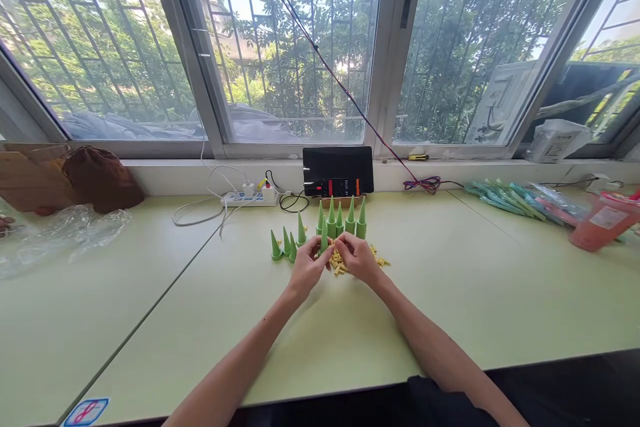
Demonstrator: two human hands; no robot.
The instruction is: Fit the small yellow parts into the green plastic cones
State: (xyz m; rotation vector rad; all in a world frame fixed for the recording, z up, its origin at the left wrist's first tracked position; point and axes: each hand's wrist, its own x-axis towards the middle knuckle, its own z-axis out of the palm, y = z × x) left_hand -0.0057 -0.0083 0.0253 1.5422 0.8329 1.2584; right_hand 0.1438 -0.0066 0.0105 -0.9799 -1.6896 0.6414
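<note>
My left hand (309,267) and my right hand (359,259) meet over a small heap of yellow pieces (341,261) on the pale green table (450,293). The left fingers pinch a green cone (325,242) held upright between the hands. The right fingers are curled in a pinch beside it, on something too small to name. Several more green cones (343,219) stand upright in a row just behind the hands, and three others (286,244) stand to the left.
A black phone stand with a phone (338,173) sits at the window sill. A white power strip (250,197) with cables lies left of it. Clear plastic wrap (65,230) and a brown bag (103,179) are far left; teal packets (505,199) and a red cup (603,219) right.
</note>
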